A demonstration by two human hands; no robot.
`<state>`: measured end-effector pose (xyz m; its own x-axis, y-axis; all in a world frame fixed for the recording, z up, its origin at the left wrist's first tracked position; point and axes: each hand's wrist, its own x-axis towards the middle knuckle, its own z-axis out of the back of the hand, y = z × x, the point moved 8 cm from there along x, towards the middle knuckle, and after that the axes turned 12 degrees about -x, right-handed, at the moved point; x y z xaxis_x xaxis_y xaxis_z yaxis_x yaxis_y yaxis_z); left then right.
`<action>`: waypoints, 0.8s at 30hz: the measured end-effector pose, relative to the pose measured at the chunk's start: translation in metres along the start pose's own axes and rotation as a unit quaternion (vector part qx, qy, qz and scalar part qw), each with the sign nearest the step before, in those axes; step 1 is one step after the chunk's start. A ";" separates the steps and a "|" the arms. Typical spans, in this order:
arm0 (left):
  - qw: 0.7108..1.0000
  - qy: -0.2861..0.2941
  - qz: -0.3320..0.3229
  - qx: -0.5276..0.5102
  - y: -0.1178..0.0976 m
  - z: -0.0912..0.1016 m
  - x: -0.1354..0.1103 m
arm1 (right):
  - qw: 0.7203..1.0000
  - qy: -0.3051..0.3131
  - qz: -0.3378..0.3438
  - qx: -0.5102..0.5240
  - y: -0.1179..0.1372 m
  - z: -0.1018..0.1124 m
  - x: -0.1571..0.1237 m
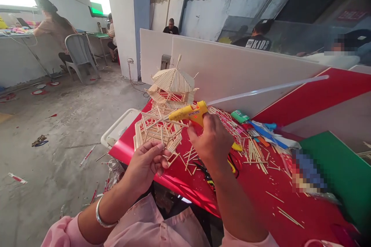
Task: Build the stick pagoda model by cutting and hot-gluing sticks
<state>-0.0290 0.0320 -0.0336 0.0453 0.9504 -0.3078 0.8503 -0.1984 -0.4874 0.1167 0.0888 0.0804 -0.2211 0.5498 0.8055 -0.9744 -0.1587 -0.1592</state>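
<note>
In my right hand (213, 141) is a yellow hot glue gun (185, 112), with a small red light on its side and its nozzle pointing left. A long clear glue stick (269, 90) runs out of its back toward the upper right. My left hand (149, 158) is closed, thumb and fingertips pinching the near edge of an open frame of thin wooden sticks (162, 133). The nozzle is over this frame; whether it touches is unclear. Behind stands a pagoda-like stick model (174, 81) with a tiered, pointed roof. Where the frame and model meet is hard to make out.
Loose wooden sticks (256, 154) lie on the red table (243, 189). Black-and-yellow handled tools (210, 179) lie near my right wrist. A green board (336, 173) is at the right. White panels (203, 61) stand behind the table. Several people sit farther back.
</note>
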 end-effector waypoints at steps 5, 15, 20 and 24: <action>1.000 0.004 0.004 -0.001 0.002 -0.001 0.002 | 1.000 0.005 0.010 -0.009 0.003 -0.003 0.002; 1.000 -0.002 -0.003 -0.001 0.002 0.001 0.002 | 1.000 0.024 0.005 0.010 0.003 -0.011 0.000; 1.000 0.000 -0.003 0.000 0.004 0.003 0.003 | 0.999 0.030 0.005 0.018 0.004 -0.013 0.000; 1.000 -0.003 -0.004 0.002 0.004 0.005 0.002 | 0.999 0.035 0.005 0.017 0.005 -0.014 0.000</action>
<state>-0.0282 0.0325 -0.0400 0.0352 0.9504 -0.3091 0.8488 -0.1917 -0.4927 0.1116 0.1000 0.0719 -0.2352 0.6036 0.7618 -0.9702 -0.1925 -0.1469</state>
